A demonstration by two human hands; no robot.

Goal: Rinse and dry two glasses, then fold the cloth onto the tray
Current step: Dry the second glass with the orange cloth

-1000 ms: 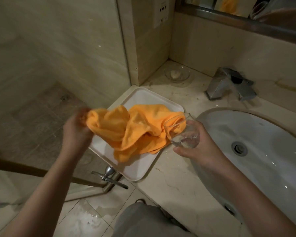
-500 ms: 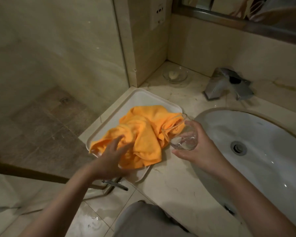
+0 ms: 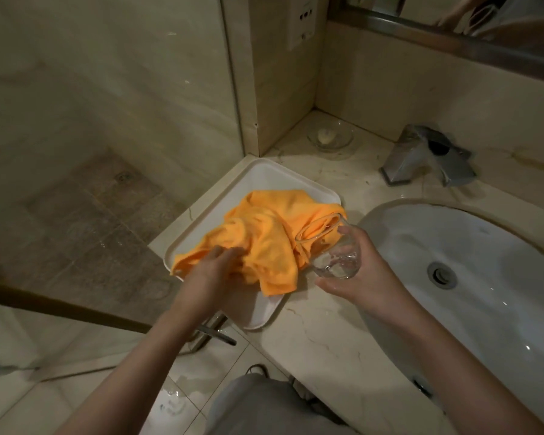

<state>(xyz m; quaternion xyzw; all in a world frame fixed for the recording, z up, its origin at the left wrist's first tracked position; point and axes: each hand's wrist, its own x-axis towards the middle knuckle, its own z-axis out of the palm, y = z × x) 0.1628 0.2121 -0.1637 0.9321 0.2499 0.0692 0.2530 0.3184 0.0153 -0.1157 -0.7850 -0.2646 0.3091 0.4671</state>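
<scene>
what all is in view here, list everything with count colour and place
cloth: one, orange, crumpled on the tray, one edge hanging over its near rim
tray: one, white, on the counter left of the sink
glass: one, clear, tilted, held over the counter between tray and sink
sink: one, white, set in the counter on the right
faucet: one, chrome, behind the sink
soap dish: one, clear glass, back corner of the counter
counter: one, cream marble
mirror: one, top right
left hand: on the cloth's near edge
right hand: fingers wrapped round the glass
</scene>
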